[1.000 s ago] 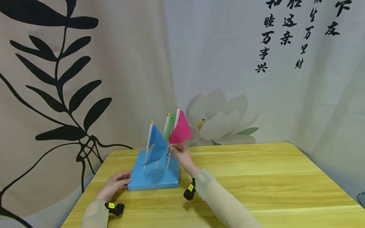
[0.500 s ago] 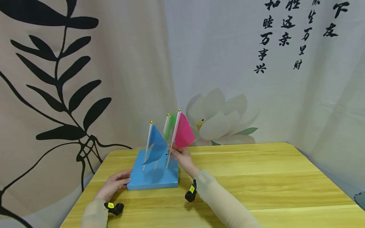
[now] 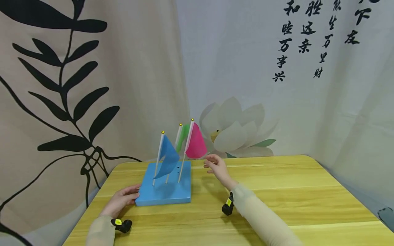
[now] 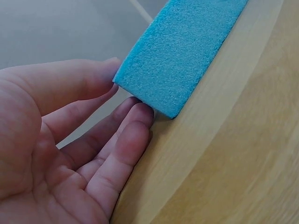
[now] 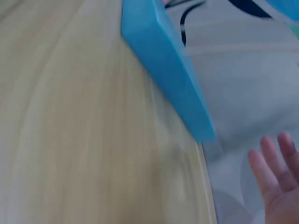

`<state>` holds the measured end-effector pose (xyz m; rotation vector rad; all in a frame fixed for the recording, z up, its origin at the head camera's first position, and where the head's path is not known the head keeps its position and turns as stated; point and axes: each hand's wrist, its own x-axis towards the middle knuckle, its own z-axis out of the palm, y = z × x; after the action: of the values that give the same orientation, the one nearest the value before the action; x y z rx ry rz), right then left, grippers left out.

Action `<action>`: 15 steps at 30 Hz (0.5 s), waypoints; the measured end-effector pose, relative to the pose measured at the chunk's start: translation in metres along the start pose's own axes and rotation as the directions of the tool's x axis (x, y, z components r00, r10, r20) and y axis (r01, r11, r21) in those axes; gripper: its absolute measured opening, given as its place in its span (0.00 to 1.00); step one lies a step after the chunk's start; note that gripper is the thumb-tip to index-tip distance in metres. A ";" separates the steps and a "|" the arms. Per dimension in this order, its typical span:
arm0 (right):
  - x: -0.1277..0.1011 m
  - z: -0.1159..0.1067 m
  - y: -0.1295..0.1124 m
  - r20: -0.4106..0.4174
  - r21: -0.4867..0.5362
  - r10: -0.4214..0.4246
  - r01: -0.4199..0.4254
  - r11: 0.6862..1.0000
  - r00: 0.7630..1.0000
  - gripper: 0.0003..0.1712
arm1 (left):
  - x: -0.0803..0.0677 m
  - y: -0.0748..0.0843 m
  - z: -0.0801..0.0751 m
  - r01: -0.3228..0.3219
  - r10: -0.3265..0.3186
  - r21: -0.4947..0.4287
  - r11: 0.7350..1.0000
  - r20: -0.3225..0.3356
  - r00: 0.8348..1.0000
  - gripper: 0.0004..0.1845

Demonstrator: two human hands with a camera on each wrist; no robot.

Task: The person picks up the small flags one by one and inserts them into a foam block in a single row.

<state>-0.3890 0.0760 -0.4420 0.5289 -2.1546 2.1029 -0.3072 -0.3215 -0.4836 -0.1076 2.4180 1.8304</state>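
A blue foam board (image 3: 172, 196) lies on the table with three small flags standing in it on thin sticks. The blue flag (image 3: 167, 157) is at left, the pink flag (image 3: 196, 140) at right, and the green flag (image 3: 183, 136) is partly hidden behind. My left hand (image 3: 121, 200) rests against the board's left side. In the left wrist view, its loosely bent fingers (image 4: 133, 142) and thumb meet the board's corner (image 4: 173, 65). To the right of the pink flag, my right hand (image 3: 218, 169) hovers apart from it with spread fingers, holding nothing.
The wooden table (image 3: 277, 191) extends to the right of the board. Behind it hangs a pale curtain (image 3: 147, 68) with printed leaves, a lotus and writing. Small dark holes (image 3: 178, 167) show in the board's top.
My right hand has let go of the pink flag's stick and moved away to the right. The pink flag stays upright in the board. My left hand has kept its place.
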 end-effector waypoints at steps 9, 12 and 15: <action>-0.014 -0.079 0.001 -0.098 -0.100 0.069 -0.079 0.992 0.993 0.17 | 0.005 0.008 0.009 -0.015 0.015 0.011 1.000 0.035 0.999 0.31; -0.023 -0.097 0.003 -0.102 -0.134 0.092 -0.106 0.985 0.990 0.19 | 0.005 0.016 0.008 -0.038 0.035 0.065 0.997 0.041 0.999 0.29; -0.028 -0.111 0.009 -0.125 -0.213 0.085 -0.110 0.971 0.989 0.20 | 0.004 0.025 0.002 -0.074 0.072 0.152 0.986 0.021 0.997 0.28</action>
<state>-0.3851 0.1907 -0.4530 0.2786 -2.3493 1.8544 -0.3138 -0.3125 -0.4608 0.0078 2.5730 1.6586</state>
